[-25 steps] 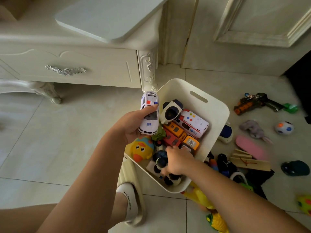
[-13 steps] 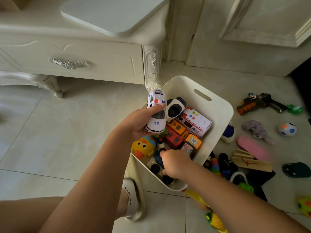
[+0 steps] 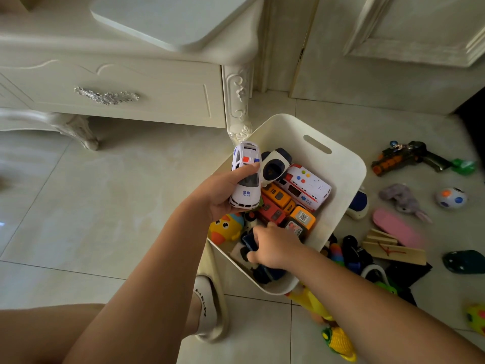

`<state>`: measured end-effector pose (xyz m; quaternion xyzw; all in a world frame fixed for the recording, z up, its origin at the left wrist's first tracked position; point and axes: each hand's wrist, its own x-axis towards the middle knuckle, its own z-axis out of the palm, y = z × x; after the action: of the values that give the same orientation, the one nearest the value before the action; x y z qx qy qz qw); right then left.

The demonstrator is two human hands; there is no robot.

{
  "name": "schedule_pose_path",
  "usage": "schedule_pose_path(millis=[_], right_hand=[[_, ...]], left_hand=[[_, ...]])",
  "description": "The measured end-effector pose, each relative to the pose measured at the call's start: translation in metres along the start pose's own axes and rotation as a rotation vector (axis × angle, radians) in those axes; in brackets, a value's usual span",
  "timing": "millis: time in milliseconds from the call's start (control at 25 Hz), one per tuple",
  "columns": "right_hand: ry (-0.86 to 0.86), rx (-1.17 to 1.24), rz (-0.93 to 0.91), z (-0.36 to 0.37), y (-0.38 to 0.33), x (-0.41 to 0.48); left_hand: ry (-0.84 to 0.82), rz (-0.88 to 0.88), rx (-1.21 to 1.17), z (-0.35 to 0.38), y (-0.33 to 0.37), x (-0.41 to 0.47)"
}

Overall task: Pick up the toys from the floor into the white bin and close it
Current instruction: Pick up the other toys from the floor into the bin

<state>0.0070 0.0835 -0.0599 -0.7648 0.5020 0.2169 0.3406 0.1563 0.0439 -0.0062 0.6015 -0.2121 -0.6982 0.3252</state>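
On the floor [image 3: 131,193] beside a carved cabinet leg [image 3: 237,101], the white bin [image 3: 349,174] stands open, holding an ambulance [image 3: 304,186] and a yellow duck [image 3: 225,228]. Left hand [image 3: 217,195] grips a police car [image 3: 248,193] over the bin's left rim; right hand [image 3: 275,248] curls round a dark toy [image 3: 250,241] at its near corner. Toy gun [image 3: 409,156], spotted ball [image 3: 451,197] and wooden blocks [image 3: 393,249] lie on the floor right of the bin.

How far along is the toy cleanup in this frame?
Done: the bin already holds an ambulance, a duck and other toys. In hand: the left hand holds a police car over the bin; the right hand grips a dark toy inside it. Left: a gun, plush, ball, corn and more lie on the floor, and the bin is open.
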Motion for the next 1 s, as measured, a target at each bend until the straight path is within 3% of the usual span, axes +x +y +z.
schedule_pose_path(millis=[160,400,480,600,680,720,760,880,1000], right_hand=[[-0.213,-0.133,-0.004,0.005,-0.002,0.005],[-0.307,-0.19,-0.092,0.0,-0.003,0.002],[-0.316,0.079,-0.077,-0.012,0.003,0.002],[0.077,0.812,0.089,-0.045,0.018,0.002],[0.013,1.388,0.062,-0.058,0.025,0.004],[-0.065,1.497,-0.009,-0.059,0.024,0.003],[-0.09,1.468,-0.07,-0.057,0.021,0.003],[0.061,1.31,-0.066,-0.049,0.016,0.012],[0.141,0.979,-0.069,-0.055,0.029,0.013]], left_hand=[[-0.006,-0.01,0.001,0.0,-0.003,0.002],[0.023,-0.046,0.021,-0.004,-0.007,0.003],[0.053,-0.063,0.062,-0.007,-0.013,0.005],[0.091,-0.036,0.142,-0.012,-0.018,0.005],[0.068,0.012,0.219,-0.01,-0.02,0.005],[0.03,0.033,0.237,-0.008,-0.019,0.004],[-0.023,0.041,0.241,-0.006,-0.018,0.003],[-0.115,-0.031,0.224,-0.009,-0.013,-0.001],[-0.004,-0.069,0.309,-0.019,-0.016,0.0]])
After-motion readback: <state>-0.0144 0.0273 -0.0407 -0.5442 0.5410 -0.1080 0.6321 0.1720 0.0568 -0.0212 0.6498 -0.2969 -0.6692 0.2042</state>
